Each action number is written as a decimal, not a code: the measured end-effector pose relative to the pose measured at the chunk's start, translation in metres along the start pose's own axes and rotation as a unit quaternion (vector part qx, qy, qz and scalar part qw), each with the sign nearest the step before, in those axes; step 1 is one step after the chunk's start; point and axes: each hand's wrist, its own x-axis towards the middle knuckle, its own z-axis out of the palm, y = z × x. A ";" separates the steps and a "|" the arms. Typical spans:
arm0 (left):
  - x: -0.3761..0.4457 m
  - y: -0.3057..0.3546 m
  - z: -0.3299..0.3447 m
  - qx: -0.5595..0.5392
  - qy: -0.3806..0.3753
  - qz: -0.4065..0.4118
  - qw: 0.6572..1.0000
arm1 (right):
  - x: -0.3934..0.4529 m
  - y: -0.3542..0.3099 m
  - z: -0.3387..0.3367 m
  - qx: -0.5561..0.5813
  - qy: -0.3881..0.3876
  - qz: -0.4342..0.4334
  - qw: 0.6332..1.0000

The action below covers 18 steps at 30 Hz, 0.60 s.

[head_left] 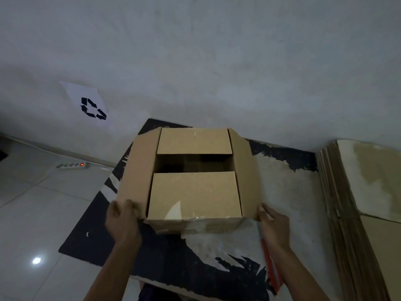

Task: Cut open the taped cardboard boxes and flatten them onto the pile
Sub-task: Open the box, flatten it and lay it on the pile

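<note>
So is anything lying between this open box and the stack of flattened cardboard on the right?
Nothing visible blocks it. The open brown cardboard box and the flattened cardboard pile have only bare worn mat between them.

— What's the room like?
— Grey wall [217,61] with a recycling sign [86,104]. White tiled floor [43,213], glossy, catching a light glare [36,260].
— Anything else?
— A power strip [72,165] by the wall, its switch lit red.

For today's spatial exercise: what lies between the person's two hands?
In the head view, the cardboard box sits between the left hand and right hand, each at a side flap.
</note>
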 end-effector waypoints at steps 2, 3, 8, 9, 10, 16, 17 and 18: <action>0.002 -0.002 0.005 0.125 -0.015 0.023 0.992 | -0.003 -0.006 0.004 -0.039 -0.054 0.015 0.998; 0.003 -0.001 0.006 0.172 -0.028 0.022 0.984 | -0.006 -0.012 0.006 -0.043 -0.092 0.047 0.994; -0.001 0.003 0.011 0.159 -0.246 -0.060 0.954 | -0.008 -0.025 0.028 0.032 -0.194 0.119 0.973; 0.001 0.004 0.011 0.150 -0.257 -0.077 0.952 | -0.008 -0.026 0.028 0.045 -0.198 0.130 0.970; 0.001 0.008 0.011 0.155 -0.263 -0.092 0.948 | -0.011 -0.031 0.025 0.051 -0.208 0.142 0.966; 0.013 0.058 0.028 0.449 -0.162 0.255 0.841 | 0.013 -0.035 -0.003 -0.080 -0.212 0.116 0.967; 0.007 0.068 0.037 0.447 -0.136 0.353 0.811 | 0.016 -0.036 -0.004 -0.116 -0.175 0.113 0.971; 0.002 0.075 0.049 0.445 -0.176 0.422 0.770 | 0.019 -0.038 -0.004 -0.151 -0.142 0.105 0.973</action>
